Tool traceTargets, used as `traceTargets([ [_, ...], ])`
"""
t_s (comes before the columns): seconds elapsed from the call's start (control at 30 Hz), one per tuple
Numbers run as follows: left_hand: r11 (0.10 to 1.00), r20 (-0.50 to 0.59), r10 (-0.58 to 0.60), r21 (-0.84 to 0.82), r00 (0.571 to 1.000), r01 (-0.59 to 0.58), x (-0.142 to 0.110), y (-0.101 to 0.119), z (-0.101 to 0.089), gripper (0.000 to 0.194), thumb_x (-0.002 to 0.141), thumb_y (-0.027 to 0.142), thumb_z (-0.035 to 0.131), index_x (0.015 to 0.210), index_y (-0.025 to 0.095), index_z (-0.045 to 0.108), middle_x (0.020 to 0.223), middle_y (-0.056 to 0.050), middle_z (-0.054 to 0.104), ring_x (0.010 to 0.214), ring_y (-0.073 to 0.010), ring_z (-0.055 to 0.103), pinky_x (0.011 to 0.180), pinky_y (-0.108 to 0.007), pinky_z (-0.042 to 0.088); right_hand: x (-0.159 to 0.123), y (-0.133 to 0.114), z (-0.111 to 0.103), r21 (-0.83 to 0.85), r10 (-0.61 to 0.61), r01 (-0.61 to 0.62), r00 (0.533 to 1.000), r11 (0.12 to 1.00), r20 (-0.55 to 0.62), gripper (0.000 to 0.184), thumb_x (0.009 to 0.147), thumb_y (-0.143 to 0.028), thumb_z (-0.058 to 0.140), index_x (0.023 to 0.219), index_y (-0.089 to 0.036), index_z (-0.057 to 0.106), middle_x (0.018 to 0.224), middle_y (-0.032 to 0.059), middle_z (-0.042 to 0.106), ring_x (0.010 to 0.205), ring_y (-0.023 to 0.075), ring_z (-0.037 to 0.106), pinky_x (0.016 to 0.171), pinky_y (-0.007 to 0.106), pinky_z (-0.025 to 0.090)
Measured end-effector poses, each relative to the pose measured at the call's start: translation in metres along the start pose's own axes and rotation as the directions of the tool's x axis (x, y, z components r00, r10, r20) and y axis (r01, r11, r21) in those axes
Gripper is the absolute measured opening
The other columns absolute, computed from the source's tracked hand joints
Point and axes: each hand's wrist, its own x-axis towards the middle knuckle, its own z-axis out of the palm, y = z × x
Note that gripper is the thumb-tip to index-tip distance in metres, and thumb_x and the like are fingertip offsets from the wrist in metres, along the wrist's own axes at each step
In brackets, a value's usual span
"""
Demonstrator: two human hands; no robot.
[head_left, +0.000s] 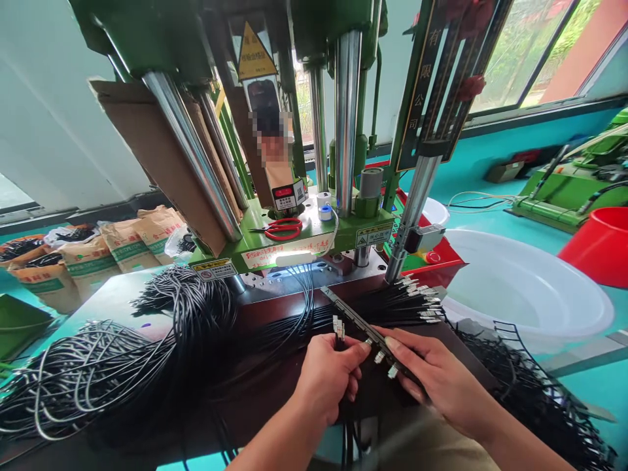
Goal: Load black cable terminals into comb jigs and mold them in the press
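A long, narrow metal mold bar (349, 313) slants over the front of the bench, gripped near its lower end by my right hand (422, 361). Small silvery connectors (379, 357) stick out along its near side. In my left hand (334, 367) is a small bunch of black cables with metal connector ends (338, 326) pointing up. My left thumb and forefinger meet at the bar's edge, by one of the connectors. The cables' lower lengths hang below this hand. Behind the bar lies a pile of black cables with silvery ends (417, 301).
A green press (314, 239) with steel columns stands ahead, red-handled scissors (283, 228) on its ledge. Coiled black cables (196, 307) cover the bench's left. Black molded scraps (530, 379) heap at right, near a white tub (530, 281) and a red bucket (598, 245). Paper sacks (125, 245) stand left.
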Motion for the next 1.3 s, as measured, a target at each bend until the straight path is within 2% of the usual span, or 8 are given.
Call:
traceTargets([
  [0.07,0.996,0.081,0.018,-0.085,0.997,-0.011,-0.002,0.001,-0.005,0.033,0.069,0.038,0.07,0.087,0.012,0.059,0.062,0.001,0.053,0.041,-0.0058,0.045,0.038,-0.018,0.038,-0.001,-0.001,-0.003,0.081,0.051,-0.048,0.998,0.996,-0.038,0.06,0.081,-0.055,0.057,0.128,-0.018,0.055,0.048,-0.0072,0.035,0.038,0.0059,0.027,0.031,0.014,0.016],
  [0.13,0.98,0.12,0.036,-0.2,0.992,-0.011,-0.005,0.001,-0.011,0.038,0.069,0.036,0.071,0.097,0.013,0.059,0.073,0.0,0.054,0.052,-0.0077,0.053,0.051,-0.023,0.048,-0.002,-0.002,-0.008,0.163,0.088,-0.079,0.995,0.983,-0.046,0.061,0.078,-0.053,0.061,0.128,-0.02,0.054,0.052,-0.0056,0.042,0.039,0.0053,0.028,0.03,0.014,0.015],
  [0.23,0.964,0.066,0.042,-0.266,0.997,-0.023,-0.009,0.003,-0.015,0.036,0.072,0.03,0.069,0.103,0.014,0.058,0.071,0.002,0.05,0.057,-0.0089,0.054,0.058,-0.027,0.051,-0.002,0.0,-0.013,0.215,0.108,-0.098,0.993,0.972,-0.039,0.059,0.076,-0.051,0.064,0.127,-0.022,0.055,0.062,-0.0019,0.052,0.039,0.0042,0.031,0.03,0.013,0.016],
  [0.43,0.987,-0.025,0.053,-0.148,0.998,-0.056,-0.003,0.001,-0.007,0.032,0.072,0.036,0.069,0.09,0.015,0.053,0.062,0.004,0.049,0.043,-0.0049,0.041,0.037,-0.017,0.033,0.0,0.004,-0.01,0.196,0.086,-0.076,0.995,0.978,-0.045,0.058,0.077,-0.052,0.063,0.125,-0.02,0.057,0.06,-0.0021,0.051,0.038,0.0033,0.029,0.03,0.013,0.016],
  [0.53,0.995,-0.058,0.063,-0.068,0.996,-0.067,0.001,-0.001,-0.004,0.032,0.073,0.04,0.068,0.082,0.013,0.052,0.058,0.004,0.049,0.039,-0.0031,0.036,0.034,-0.016,0.025,-0.001,0.0,-0.009,0.162,0.09,-0.084,0.996,0.983,-0.031,0.059,0.078,-0.053,0.062,0.126,-0.02,0.056,0.056,-0.0043,0.046,0.037,0.0038,0.028,0.029,0.013,0.017],
  [0.67,0.998,-0.05,0.053,-0.027,0.997,-0.055,0.002,-0.002,-0.003,0.031,0.074,0.041,0.065,0.078,0.014,0.051,0.056,0.004,0.048,0.037,-0.0028,0.034,0.034,-0.017,0.024,-0.002,-0.003,-0.01,0.128,0.101,-0.101,0.995,0.987,0.006,0.06,0.079,-0.054,0.06,0.128,-0.021,0.054,0.061,-0.0019,0.051,0.038,0.0036,0.03,0.03,0.013,0.019],
  [0.83,0.999,-0.045,0.048,-0.015,0.998,-0.048,0.003,-0.002,-0.003,0.031,0.074,0.042,0.064,0.075,0.014,0.051,0.054,0.004,0.047,0.037,-0.0034,0.034,0.034,-0.017,0.023,-0.003,-0.001,-0.008,0.094,0.081,-0.078,0.996,0.993,-0.031,0.063,0.077,-0.056,0.06,0.127,-0.019,0.056,0.064,0.0005,0.053,0.038,0.0033,0.03,0.029,0.014,0.019],
  [1.3,0.996,-0.015,0.041,-0.073,0.999,-0.042,0.006,0.0,-0.004,0.025,0.07,0.034,0.065,0.066,0.014,0.052,0.051,0.004,0.047,0.035,-0.0034,0.03,0.033,-0.018,0.021,-0.001,0.002,-0.008,-0.103,0.01,0.0,0.995,0.995,0.098,0.055,0.087,-0.055,0.047,0.131,-0.022,0.053,0.064,-0.0011,0.049,0.04,0.0044,0.031,0.032,0.017,0.025],
])
